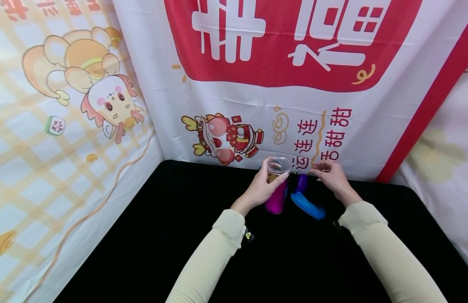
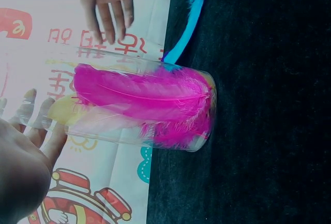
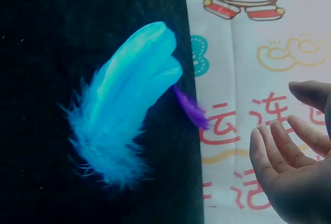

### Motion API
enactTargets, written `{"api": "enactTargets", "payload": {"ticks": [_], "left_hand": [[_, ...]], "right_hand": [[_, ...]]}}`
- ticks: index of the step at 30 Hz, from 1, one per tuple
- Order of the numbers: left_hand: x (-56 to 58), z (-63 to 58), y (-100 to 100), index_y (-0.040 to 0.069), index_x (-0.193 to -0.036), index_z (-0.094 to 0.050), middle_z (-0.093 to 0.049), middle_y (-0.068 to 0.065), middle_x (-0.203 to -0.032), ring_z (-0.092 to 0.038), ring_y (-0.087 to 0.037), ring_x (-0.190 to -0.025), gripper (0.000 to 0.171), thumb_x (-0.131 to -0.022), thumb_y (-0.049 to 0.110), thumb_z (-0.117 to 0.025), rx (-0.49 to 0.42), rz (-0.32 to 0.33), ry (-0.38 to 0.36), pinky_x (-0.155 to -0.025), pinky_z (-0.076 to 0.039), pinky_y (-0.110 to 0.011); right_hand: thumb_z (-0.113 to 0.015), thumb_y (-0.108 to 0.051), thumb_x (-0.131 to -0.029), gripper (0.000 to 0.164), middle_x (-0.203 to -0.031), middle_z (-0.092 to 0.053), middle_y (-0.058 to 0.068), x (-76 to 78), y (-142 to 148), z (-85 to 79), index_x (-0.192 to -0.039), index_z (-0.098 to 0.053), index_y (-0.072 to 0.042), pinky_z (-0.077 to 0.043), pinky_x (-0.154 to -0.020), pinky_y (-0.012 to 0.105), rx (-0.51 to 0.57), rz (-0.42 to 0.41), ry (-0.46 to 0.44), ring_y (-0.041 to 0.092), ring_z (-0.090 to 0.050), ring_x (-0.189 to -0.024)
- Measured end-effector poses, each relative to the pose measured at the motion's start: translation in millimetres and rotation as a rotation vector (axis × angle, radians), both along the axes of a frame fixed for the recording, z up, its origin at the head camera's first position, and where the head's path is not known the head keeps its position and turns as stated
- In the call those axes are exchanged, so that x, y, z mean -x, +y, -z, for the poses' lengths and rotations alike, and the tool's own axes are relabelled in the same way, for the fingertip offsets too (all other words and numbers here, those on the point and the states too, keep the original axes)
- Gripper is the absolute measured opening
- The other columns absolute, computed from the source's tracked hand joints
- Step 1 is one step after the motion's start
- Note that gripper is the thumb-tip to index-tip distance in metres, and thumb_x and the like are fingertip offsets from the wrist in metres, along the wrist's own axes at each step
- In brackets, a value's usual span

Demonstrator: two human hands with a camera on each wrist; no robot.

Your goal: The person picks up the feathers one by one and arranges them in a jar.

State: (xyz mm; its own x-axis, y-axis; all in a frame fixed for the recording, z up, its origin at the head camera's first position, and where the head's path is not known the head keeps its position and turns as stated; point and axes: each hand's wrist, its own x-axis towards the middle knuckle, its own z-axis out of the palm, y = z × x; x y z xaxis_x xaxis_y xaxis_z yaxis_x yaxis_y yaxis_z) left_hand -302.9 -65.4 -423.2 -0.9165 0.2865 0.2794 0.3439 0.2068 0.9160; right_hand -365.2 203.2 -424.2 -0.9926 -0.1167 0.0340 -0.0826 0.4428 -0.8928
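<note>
My left hand grips a tall clear plastic jar near its open rim, fingers and thumb around its side. Inside the jar, in the left wrist view, are bright pink feathers, a yellow feather and a pale one. To the right of the jar, my right hand hovers with fingers loosely bent and nothing visible between them. Below it lie blue feathers on the black table, with a purple feather touching their tip and reaching the table's far edge.
A black-covered table reaches back to a white and red printed cloth. A checked, cartoon-printed cloth hangs at the left, and another pale cloth at the right.
</note>
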Motion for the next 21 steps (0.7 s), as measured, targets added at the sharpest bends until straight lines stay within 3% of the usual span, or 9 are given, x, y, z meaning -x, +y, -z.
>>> {"api": "enactTargets", "payload": {"ticks": [5, 11, 15, 21], "left_hand": [[-1.8, -1.2, -1, 0.021, -0.155, -0.027, -0.052, 0.001, -0.139, -0.054, -0.016, -0.128, 0.067, -0.102, 0.043, -0.062, -0.002, 0.007, -0.008, -0.112, -0.041, -0.043], [-3.9, -3.4, -1, 0.018, -0.156, -0.026, -0.051, -0.001, -0.14, -0.054, -0.016, -0.129, 0.068, -0.103, 0.041, -0.061, -0.008, 0.019, -0.009, -0.113, -0.041, -0.047], [-3.7, -4.3, -1, 0.017, -0.157, -0.024, -0.051, 0.003, -0.14, -0.055, -0.014, -0.128, 0.07, -0.103, 0.042, -0.061, -0.004, 0.02, -0.012, -0.112, -0.042, -0.044], [-4.5, -3.7, -1, 0.022, -0.156, -0.025, -0.051, 0.006, -0.138, -0.054, -0.011, -0.128, 0.069, -0.102, 0.045, -0.061, -0.002, 0.01, -0.021, -0.114, -0.04, -0.045]], "right_hand": [[-0.068, -0.022, -0.1, 0.051, -0.127, -0.059, 0.023, 1.5, 0, 13.0, -0.14, -0.052, 0.007, -0.059, -0.084, 0.035, -0.004, 0.007, -0.013, 0.018, -0.063, -0.099], [-0.065, -0.021, -0.102, 0.052, -0.132, -0.057, 0.028, 2.7, -3, 23.1, -0.141, -0.049, 0.009, -0.057, -0.092, 0.044, -0.006, 0.0, -0.053, 0.039, -0.059, -0.119], [-0.064, -0.018, -0.102, 0.051, -0.134, -0.055, 0.03, 5.3, -6, 27.5, -0.14, -0.047, 0.01, -0.058, -0.091, 0.043, -0.002, -0.006, -0.077, 0.044, -0.056, -0.123], [-0.065, -0.019, -0.101, 0.053, -0.131, -0.055, 0.028, 7.9, -9, 34.9, -0.141, -0.046, 0.011, -0.059, -0.08, 0.031, -0.044, 0.012, -0.08, 0.037, -0.061, -0.114]]}}
